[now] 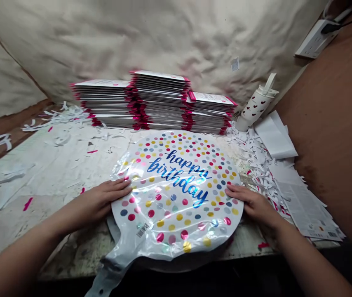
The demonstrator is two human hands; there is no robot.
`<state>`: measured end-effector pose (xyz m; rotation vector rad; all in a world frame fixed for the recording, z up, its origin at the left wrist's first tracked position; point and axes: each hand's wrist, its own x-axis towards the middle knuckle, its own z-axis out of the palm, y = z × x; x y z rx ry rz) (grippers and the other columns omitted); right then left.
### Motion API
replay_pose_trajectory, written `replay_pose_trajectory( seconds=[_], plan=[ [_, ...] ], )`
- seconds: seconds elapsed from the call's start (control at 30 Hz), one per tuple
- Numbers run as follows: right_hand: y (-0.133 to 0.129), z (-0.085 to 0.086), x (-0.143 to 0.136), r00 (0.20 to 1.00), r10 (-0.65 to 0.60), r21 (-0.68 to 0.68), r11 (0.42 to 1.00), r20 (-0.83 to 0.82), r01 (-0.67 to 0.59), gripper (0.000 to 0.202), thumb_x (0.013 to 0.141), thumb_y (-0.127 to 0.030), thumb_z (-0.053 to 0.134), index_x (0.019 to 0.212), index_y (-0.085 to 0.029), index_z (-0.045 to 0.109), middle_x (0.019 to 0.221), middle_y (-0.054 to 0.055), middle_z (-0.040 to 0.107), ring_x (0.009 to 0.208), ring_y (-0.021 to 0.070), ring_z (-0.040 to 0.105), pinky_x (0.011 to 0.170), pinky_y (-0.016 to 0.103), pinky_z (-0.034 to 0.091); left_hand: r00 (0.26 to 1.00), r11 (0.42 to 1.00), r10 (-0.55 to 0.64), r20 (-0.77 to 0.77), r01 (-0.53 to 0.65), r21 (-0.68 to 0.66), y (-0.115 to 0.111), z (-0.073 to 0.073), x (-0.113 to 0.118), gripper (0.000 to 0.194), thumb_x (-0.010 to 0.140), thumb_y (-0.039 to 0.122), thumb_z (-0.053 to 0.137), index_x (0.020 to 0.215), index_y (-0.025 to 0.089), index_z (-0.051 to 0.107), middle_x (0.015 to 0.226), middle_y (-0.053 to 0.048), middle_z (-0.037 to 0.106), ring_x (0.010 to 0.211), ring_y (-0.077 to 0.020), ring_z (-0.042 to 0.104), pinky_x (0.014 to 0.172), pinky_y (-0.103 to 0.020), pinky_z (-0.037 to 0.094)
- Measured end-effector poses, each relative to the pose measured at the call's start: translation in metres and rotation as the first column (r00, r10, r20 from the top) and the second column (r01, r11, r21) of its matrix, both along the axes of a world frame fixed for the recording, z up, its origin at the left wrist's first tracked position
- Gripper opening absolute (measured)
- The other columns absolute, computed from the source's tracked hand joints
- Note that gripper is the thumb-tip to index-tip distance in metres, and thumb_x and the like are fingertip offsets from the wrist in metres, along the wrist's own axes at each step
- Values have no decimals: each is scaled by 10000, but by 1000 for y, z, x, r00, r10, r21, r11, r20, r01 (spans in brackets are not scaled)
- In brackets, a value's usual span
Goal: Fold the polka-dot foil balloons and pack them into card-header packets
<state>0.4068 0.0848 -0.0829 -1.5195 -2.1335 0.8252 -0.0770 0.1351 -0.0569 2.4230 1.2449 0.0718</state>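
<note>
A flat round foil balloon (179,198) with coloured dots and blue "happy birthday" lettering lies at the table's front edge, its tail hanging toward the lower left. More round sheets show beneath it. My left hand (108,198) rests on its left rim, fingers extended over the surface. On the right rim lie the fingers of my right hand (252,204), also stretched out. Neither hand is wrapped round anything; the thumbs are largely hidden.
Three stacks of pink-edged packets (160,101) stand along the back of the table (55,165). A white tumbler with hearts (256,105) is at the back right, beside paper shreds (265,177) and printed sheets (302,202). A power strip (315,39) hangs upper right.
</note>
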Motion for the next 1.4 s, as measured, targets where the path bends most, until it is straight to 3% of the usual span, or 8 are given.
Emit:
replay_pose_trajectory(
  seconds=[0.13, 0.3, 0.43, 0.53, 0.7, 0.97, 1.2, 1.4],
  plan=[
    [46, 11, 7, 926, -283, -283, 936, -251, 209, 296, 734, -446, 577, 838, -193, 693, 849, 69, 699, 794, 231, 634, 754, 379, 493, 951, 944, 310, 9, -307, -118, 44, 13, 1, 412, 830, 428, 355, 1028, 228, 656, 1047, -15, 675, 972, -242, 611, 837, -314, 468],
    [101, 12, -4, 854, -452, -331, 872, -256, 362, 412, 641, -585, 591, 659, -174, 566, 543, -5, 580, 475, 125, 502, 471, 252, 404, 770, 772, 628, -112, -600, 211, 68, 23, 40, 493, 850, 494, 316, 1071, 152, 594, 879, -121, 672, 879, -313, 600, 778, -413, 454],
    [115, 6, -14, 871, -464, -311, 862, -161, 401, 396, 632, -572, 595, 617, -184, 516, 505, -33, 518, 450, 103, 450, 439, 231, 361, 937, 827, 349, -36, -289, 481, 34, 11, 78, 516, 895, 411, 308, 1316, 125, 394, 1314, -159, 463, 1227, -309, 381, 1028, -473, 251],
    [124, 9, -11, 874, -482, -262, 854, -69, 450, 369, 636, -551, 595, 638, -186, 538, 543, -12, 540, 514, 137, 499, 487, 257, 397, 986, 936, 93, -137, -40, 349, 8, -7, 93, 611, 854, 475, 400, 1347, 116, 367, 1423, -150, 321, 1312, -317, 252, 1059, -461, 215],
    [139, 36, -29, 778, -622, -10, 781, 88, 625, 521, 617, -496, 665, 992, -144, 580, 954, 170, 610, 991, 359, 516, 781, 458, 414, 971, 966, 162, -173, -120, 231, -2, -25, 91, 615, 857, 552, 330, 1380, 228, 318, 1449, -132, 265, 1317, -382, 197, 1014, -587, 153],
    [63, 16, -190, 990, 60, 152, 985, 125, -79, 614, 746, -574, 526, 1279, -276, 461, 1373, -21, 423, 1270, 203, 359, 1082, 311, 217, 946, 955, 248, -211, -203, 214, -3, -25, 101, 585, 824, 605, 340, 1362, 388, 264, 1478, -133, 174, 1305, -469, 123, 901, -686, 162],
    [41, 4, -43, 852, -465, 140, 885, 242, 443, 633, 877, -430, 351, 1351, -13, 312, 1413, 239, 276, 1328, 380, 158, 1041, 591, -8, 946, 961, 235, -223, -191, 200, 2, -11, 112, 584, 827, 612, 310, 1338, 336, 370, 1469, -130, 213, 1312, -450, 127, 918, -684, 157],
    [18, -3, -61, 945, -217, 159, 971, 247, 181, 552, 801, -536, 480, 1308, -325, 426, 1346, 64, 444, 1302, 304, 282, 1061, 474, 197, 970, 957, 193, -151, -152, 247, 7, -13, 170, 792, 810, 634, 315, 1387, 91, 286, 1456, -191, 208, 1335, -377, 133, 1034, -542, 174]
  ],
)
